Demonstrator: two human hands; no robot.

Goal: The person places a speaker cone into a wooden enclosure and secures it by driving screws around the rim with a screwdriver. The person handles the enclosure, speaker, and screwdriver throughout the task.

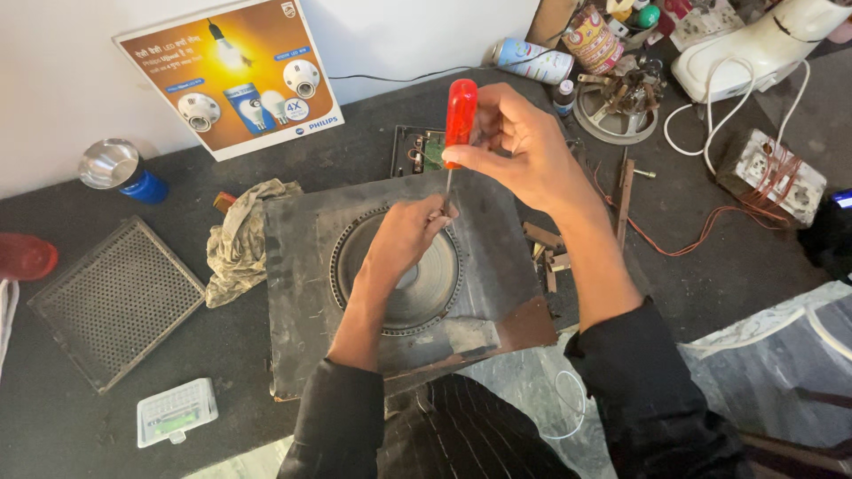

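Two hands on screwdriver (456,133) at table (710,257) middle: right hand (524,146) clamped on red handle, left hand (404,244) pinching shaft above speaker panel (399,275). Screwdriver light, rigid; smooth handle best grip. Panel likely heavy, cone fragile.

The dark bench (728,266) held a speaker panel (311,293) at its front edge, a rag (238,239) and mesh grille (115,297) leftward, a socket box (772,176) near the right edge
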